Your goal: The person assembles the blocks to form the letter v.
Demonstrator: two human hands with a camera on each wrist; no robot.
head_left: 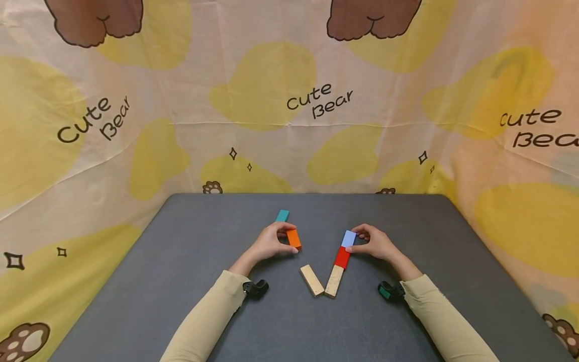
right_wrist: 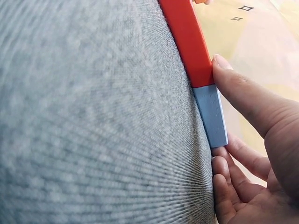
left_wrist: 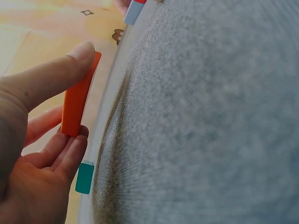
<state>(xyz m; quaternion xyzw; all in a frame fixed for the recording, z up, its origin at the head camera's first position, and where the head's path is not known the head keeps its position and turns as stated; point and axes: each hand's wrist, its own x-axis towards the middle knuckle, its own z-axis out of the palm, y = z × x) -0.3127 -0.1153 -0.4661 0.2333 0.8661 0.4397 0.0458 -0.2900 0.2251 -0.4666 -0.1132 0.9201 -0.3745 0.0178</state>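
Observation:
My left hand point(head_left: 268, 242) pinches an orange block point(head_left: 294, 239) at its two ends, thumb at the near end. In the left wrist view this orange block point(left_wrist: 77, 107) is held just off the grey surface. Beyond that hand lies a teal block point(head_left: 282, 215), partly covered by the fingers. At the right, my right hand point(head_left: 380, 246) holds a light blue block point(head_left: 349, 238), fingers at its far end. The thumb lies by the seam with a red block point(right_wrist: 187, 42), end to end with it. A plain wooden block point(head_left: 333, 281) continues this slanted row toward me.
A second plain wooden block point(head_left: 312, 280) lies slanted left of the row, its near end meeting the row's near end in a V. Everything rests on a dark grey table point(head_left: 181, 281). A printed cloth point(head_left: 253, 100) hangs behind and at the sides.

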